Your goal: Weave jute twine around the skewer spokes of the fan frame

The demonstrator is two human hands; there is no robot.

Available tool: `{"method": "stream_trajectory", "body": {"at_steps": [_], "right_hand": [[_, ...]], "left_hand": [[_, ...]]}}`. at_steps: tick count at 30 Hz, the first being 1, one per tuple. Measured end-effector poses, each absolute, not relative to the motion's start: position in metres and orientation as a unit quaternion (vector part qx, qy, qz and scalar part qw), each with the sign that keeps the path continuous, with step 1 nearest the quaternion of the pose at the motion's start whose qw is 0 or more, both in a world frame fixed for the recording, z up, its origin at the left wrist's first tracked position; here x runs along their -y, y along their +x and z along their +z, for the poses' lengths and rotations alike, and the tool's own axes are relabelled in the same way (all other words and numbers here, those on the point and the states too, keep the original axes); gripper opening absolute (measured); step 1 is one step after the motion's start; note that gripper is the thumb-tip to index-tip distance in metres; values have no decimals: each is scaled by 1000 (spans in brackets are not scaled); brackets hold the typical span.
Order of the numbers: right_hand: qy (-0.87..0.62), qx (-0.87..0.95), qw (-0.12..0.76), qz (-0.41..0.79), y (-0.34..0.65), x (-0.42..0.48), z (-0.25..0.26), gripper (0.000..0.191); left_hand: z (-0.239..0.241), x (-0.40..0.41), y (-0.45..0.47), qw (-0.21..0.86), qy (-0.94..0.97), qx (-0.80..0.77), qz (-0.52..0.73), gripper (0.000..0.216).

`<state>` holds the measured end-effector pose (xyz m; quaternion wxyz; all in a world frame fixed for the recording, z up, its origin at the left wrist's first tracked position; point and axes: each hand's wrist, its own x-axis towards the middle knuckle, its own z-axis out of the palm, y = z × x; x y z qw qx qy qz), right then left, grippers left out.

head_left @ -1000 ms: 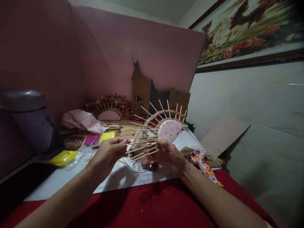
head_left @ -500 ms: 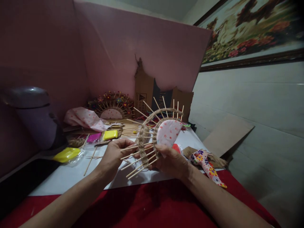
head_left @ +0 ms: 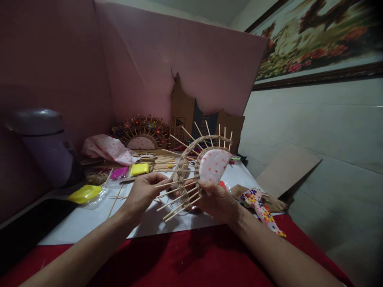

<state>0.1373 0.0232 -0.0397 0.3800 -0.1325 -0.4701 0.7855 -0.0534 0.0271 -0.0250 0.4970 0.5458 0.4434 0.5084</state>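
Now my right hand (head_left: 217, 199) grips the half-round woven fan frame (head_left: 191, 167) at its lower end, holding it upright above the white sheet (head_left: 89, 221), a touch further right than half a second ago. My left hand (head_left: 143, 191) has closed in, fingers pinching one of the protruding sticks (head_left: 166, 184). Behind, at far left, the finished decorated fan (head_left: 142, 133) stands unchanged.

Legible markings: none.
The brown cardboard box (head_left: 178, 115) against the pink wall carries a dark printed label with a triangle symbol; its text is too small to read.
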Motion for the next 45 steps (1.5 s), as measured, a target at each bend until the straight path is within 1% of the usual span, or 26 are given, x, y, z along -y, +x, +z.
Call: {"method": "stream_trajectory", "body": {"at_steps": [2, 4, 7, 12, 14, 16, 23, 25, 27, 31, 34, 41, 45], "right_hand": [[-138, 463, 393, 783, 139, -25, -40, 28], [-149, 455, 410, 776, 140, -27, -40, 27], [-164, 451, 421, 770, 141, -29, -40, 25], [-168, 457, 420, 766, 142, -31, -41, 25], [-181, 455, 423, 762, 141, -32, -42, 25], [-198, 456, 424, 757, 141, -32, -42, 25], [-237, 467, 430, 735, 136, -33, -45, 25], [-250, 467, 428, 732, 134, -32, -46, 24], [-259, 468, 425, 730, 133, -30, -46, 23], [-257, 475, 417, 731, 131, -29, -47, 24], [-245, 484, 416, 730, 131, -31, -47, 24], [-216, 479, 423, 738, 134, -31, -46, 24], [-214, 474, 422, 743, 135, -31, -47, 25]], "left_hand": [[-25, -32, -57, 506, 525, -435, 528, 24], [-24, -35, -62, 546, 498, -408, 536, 28], [-19, -36, -67, 600, 471, -367, 533, 25], [-12, -32, -68, 600, 477, -359, 532, 25], [-12, -31, -68, 589, 489, -359, 534, 25], [-13, -31, -67, 557, 515, -370, 537, 24], [-13, -24, -60, 342, 656, -433, 515, 12], [-13, -22, -58, 302, 682, -432, 507, 11], [-13, -21, -56, 308, 685, -429, 502, 11], [-15, -23, -55, 373, 674, -412, 487, 11], [-17, -25, -56, 391, 674, -403, 480, 12], [-18, -25, -60, 388, 656, -409, 502, 15], [-17, -25, -60, 328, 674, -423, 510, 15]]}}
